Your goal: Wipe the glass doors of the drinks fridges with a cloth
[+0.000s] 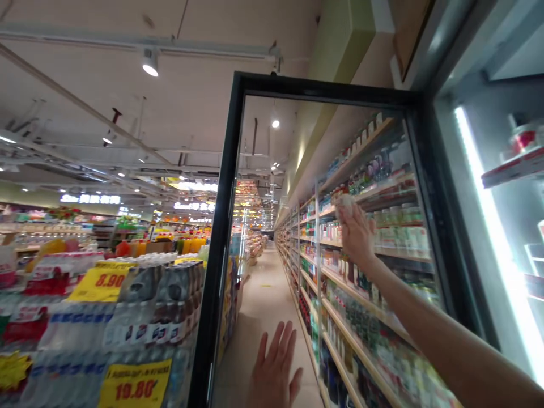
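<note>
In front of me stands a swung-open glass door point(267, 226) with a black frame point(221, 238). My right hand point(357, 232) is raised at the end of a stretched arm, up against the glass. Under its fingers is a crumpled white cloth point(346, 202), partly blurred. Lower down, my left hand point(274, 365) shows its back, fingers stretched out and thumb apart, with nothing visible in it. It is before the lower part of the pane; whether the palm touches the glass I cannot tell.
A lit cooler cabinet point(488, 226) with a shelf point(514, 164) opens at the right. Left of the door are stacked bottle packs point(148, 317) with yellow price signs point(134, 385). Through the glass appear long bottle shelves point(340, 277) and an aisle floor point(266, 283).
</note>
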Demonstrator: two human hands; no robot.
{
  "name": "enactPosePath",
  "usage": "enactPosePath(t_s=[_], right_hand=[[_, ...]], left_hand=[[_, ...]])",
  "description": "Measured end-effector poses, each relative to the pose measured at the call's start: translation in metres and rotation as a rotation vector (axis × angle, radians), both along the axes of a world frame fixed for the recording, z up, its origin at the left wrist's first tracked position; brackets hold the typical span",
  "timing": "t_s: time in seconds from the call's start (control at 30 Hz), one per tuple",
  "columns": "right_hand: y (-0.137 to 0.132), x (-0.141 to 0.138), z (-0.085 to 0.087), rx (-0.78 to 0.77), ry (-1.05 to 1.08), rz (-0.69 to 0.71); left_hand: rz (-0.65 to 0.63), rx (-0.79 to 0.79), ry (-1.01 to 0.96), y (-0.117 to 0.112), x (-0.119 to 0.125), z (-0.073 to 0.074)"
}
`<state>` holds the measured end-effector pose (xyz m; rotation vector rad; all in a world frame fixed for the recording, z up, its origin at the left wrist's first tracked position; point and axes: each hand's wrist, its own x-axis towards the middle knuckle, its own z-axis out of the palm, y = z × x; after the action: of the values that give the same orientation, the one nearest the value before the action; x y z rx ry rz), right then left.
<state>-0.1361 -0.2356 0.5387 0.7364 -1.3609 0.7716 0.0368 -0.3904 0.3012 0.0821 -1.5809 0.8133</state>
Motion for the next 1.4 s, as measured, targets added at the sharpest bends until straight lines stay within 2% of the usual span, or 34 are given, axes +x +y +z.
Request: enactPosePath(t_s=[0.1, 0.13, 0.17, 0.2, 0.3, 0.33, 0.37, 0.4, 0.5, 0.53, 0.57, 0.67, 0.7, 0.73, 0.77, 0.83, 0.9, 0.97, 1.0, 1.07, 1.17, 1.23, 1.3, 1.37, 1.4], right_hand=[[-0.013, 0.019, -0.015, 0.408, 0.360, 0.010], [-0.014, 0.020, -0.019, 0.504, 0.448, 0.008], [-0.013, 0.019, -0.019, 0.536, 0.485, 0.002], [-0.011, 0.016, -0.016, 0.497, 0.460, -0.008], [-0.004, 0.005, 0.000, 0.157, 0.186, -0.022], [-0.005, 0.004, 0.004, 0.093, 0.132, -0.011], [-0.007, 0.006, 0.005, 0.098, 0.138, 0.011], [-0.010, 0.010, 0.002, 0.177, 0.201, 0.040], [-0.018, 0.023, -0.010, 0.584, 0.515, 0.124], [-0.018, 0.026, -0.013, 0.626, 0.552, 0.134], [-0.018, 0.026, -0.013, 0.573, 0.530, 0.136], [-0.015, 0.023, -0.009, 0.137, 0.254, 0.154], [-0.015, 0.022, -0.010, 0.066, 0.190, 0.177], [-0.016, 0.022, -0.015, 0.076, 0.179, 0.207], [-0.018, 0.023, -0.022, 0.149, 0.211, 0.238], [-0.022, 0.026, -0.042, 0.332, 0.321, 0.282], [-0.026, 0.029, -0.062, 0.411, 0.364, 0.292], [-0.031, 0.031, -0.075, 0.419, 0.306, 0.280], [-0.033, 0.033, -0.079, 0.421, 0.268, 0.283], [-0.037, 0.038, -0.081, 0.437, 0.190, 0.344], [-0.034, 0.046, -0.077, 0.447, 0.103, 0.527], [-0.026, 0.044, -0.071, 0.403, 0.081, 0.575], [-0.014, 0.031, -0.066, 0.318, 0.123, 0.473], [0.000, 0.009, -0.062, 0.259, 0.217, 0.275], [0.005, -0.003, -0.061, 0.252, 0.262, 0.185]], left_hand=[[-0.008, 0.008, 0.016, 0.000, 0.000, 0.000], [-0.013, 0.009, 0.016, 0.000, 0.000, 0.000], [-0.010, 0.007, 0.011, 0.001, 0.000, 0.000], [-0.002, 0.006, 0.006, 0.001, 0.001, 0.001], [0.060, 0.001, -0.013, 0.004, 0.005, 0.001], [0.084, 0.001, -0.021, 0.005, 0.006, 0.001], [0.097, 0.000, -0.026, 0.005, 0.007, 0.000], [0.098, -0.002, -0.026, 0.006, 0.007, 0.000], [0.068, -0.002, -0.008, 0.007, 0.008, -0.001], [0.066, -0.001, -0.006, 0.008, 0.009, -0.001], [0.072, -0.001, -0.005, 0.010, 0.009, -0.001], [0.131, 0.005, -0.047, 0.013, 0.012, -0.002], [0.145, 0.010, -0.061, 0.014, 0.014, -0.003], [0.156, 0.017, -0.076, 0.014, 0.015, -0.005], [0.158, 0.024, -0.089, 0.014, 0.017, -0.007], [0.142, 0.054, -0.118, 0.014, 0.020, -0.012], [0.095, 0.123, -0.160, 0.018, 0.023, -0.010], [0.009, 0.250, -0.149, 0.025, 0.023, 0.007], [-0.047, 0.327, -0.111, 0.030, 0.021, 0.022], [-0.168, 0.467, -0.001, 0.040, 0.012, 0.062], [-0.324, 0.407, -0.058, 0.047, -0.009, 0.121], [-0.315, 0.336, -0.103, 0.044, -0.019, 0.143], [-0.244, 0.262, -0.133, 0.034, -0.022, 0.155], [-0.178, 0.169, -0.164, 0.019, -0.013, 0.170], [-0.159, 0.130, -0.165, 0.012, -0.005, 0.182]])
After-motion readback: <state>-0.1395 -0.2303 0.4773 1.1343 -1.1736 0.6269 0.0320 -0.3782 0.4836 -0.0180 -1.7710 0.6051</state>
